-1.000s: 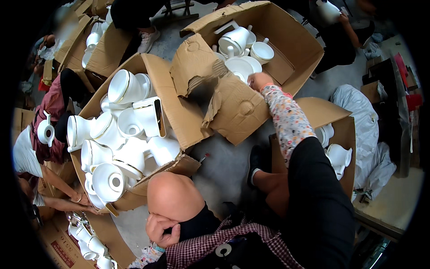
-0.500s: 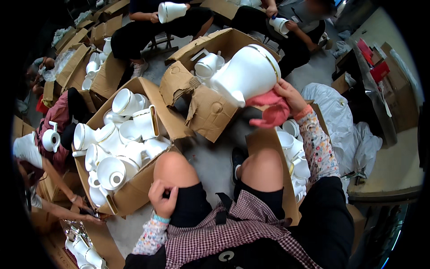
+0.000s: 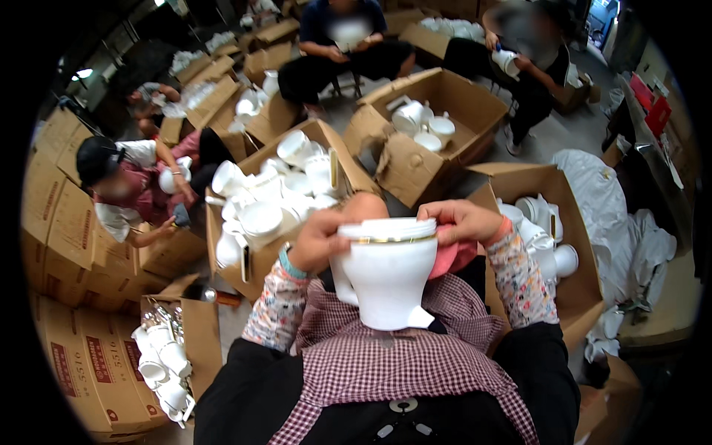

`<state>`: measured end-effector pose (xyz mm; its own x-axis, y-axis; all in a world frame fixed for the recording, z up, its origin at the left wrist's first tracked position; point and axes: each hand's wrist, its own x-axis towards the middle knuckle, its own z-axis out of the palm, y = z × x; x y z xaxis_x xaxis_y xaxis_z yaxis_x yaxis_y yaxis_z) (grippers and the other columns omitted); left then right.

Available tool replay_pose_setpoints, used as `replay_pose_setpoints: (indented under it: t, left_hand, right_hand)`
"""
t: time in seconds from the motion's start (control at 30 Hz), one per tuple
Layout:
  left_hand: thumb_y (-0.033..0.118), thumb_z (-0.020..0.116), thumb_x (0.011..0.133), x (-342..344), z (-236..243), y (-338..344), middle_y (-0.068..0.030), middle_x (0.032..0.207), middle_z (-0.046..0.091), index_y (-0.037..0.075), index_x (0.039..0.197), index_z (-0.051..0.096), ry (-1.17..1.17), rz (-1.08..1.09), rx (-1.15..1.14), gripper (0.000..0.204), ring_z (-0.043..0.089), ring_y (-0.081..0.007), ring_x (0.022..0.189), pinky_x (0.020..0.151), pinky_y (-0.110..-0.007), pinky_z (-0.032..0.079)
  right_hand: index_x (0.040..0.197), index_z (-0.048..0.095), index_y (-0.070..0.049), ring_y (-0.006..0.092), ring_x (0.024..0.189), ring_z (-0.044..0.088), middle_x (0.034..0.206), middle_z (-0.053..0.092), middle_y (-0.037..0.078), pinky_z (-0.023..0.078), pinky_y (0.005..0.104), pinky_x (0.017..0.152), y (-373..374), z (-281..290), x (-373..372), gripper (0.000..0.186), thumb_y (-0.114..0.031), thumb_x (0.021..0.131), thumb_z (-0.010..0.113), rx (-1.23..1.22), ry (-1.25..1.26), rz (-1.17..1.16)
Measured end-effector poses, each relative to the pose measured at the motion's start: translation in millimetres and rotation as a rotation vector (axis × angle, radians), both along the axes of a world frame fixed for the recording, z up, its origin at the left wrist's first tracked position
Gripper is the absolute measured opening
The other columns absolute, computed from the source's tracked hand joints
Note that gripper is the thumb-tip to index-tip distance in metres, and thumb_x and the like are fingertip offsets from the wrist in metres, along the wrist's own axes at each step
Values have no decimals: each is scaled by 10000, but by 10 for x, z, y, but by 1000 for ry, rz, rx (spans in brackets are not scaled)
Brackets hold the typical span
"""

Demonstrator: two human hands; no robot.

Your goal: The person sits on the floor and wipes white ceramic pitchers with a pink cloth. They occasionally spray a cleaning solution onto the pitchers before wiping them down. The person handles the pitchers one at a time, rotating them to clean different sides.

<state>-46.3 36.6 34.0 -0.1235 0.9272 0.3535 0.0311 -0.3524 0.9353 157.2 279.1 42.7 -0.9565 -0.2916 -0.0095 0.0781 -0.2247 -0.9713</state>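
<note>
My left hand (image 3: pixel 317 239) grips the left side of a white plastic-looking pot (image 3: pixel 382 282), its gold-banded rim facing up, a handle at its left and a short spout low at its right. My right hand (image 3: pixel 463 225) holds the right of the rim, fingers closed on it, with a pink cloth (image 3: pixel 460 257) bunched beneath that hand. The pot is over my lap and checked apron (image 3: pixel 400 363). Cartons of similar white pots stand just left (image 3: pixel 263 219) and right (image 3: pixel 564 261).
A torn carton (image 3: pixel 404 170) with pots is ahead. Co-workers (image 3: pixel 334 52), (image 3: pixel 133 178), (image 3: pixel 526 67) handle pieces around me. A small carton (image 3: pixel 196 334) of white parts and stacked boxes (image 3: pixel 59 222) lie left. A white sack (image 3: pixel 593 193) and dark table (image 3: pixel 645 156) are right.
The pot and pink cloth came down from the right to my lap. My left hand left my knee and took hold of the pot. My view has tipped, showing more co-workers.
</note>
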Motion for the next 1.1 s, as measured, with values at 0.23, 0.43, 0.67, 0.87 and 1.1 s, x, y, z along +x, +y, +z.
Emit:
replay_pose_setpoints:
  t: [0.23,0.43,0.67,0.87,1.1]
  left_hand:
    - [296,689,887,494,-395,-331,58,680,546,32,776,606,-164,451,-169,298,435,-12,634,558,-187,334]
    - [314,627,939,790,-704,-208,68,711,546,57,801,618,-408,527,-185,292,437,-24,644,589,-185,345]
    - [229,622,931,525,-637,-375,-28,971,654,-32,1104,626,-177,354,-405,313,568,-80,855,771,-234,465]
    - [121,607,916,486,-617,-308,-22,1044,628,-28,1158,582,-292,278,-306,285,563,-90,933,831,-251,471]
    - [218,540,983,723,-659,-251,-29,1028,635,-50,1199,555,-168,239,-202,344,557,-80,915,819,-227,445]
  right_hand:
    - [1272,478,-32,144,891,596,1096,583,97,502,258,815,116,785,575,448,-389,1001,457,-309,630,-1316]
    - [1211,500,-56,118,844,556,1038,594,46,503,267,732,396,-10,969,492,-491,987,437,-411,666,-1799]
    - [1387,348,6,261,1177,528,1256,538,141,440,337,963,-501,-1612,1362,764,-233,769,728,394,-16,-992]
    - [1458,252,-35,396,1137,557,1232,564,241,444,400,979,-516,-1267,1414,834,-176,769,700,1060,118,-1336]
    - [1096,643,27,211,1014,644,1092,678,131,487,309,912,-750,-166,1046,252,-31,860,577,439,152,-1095]
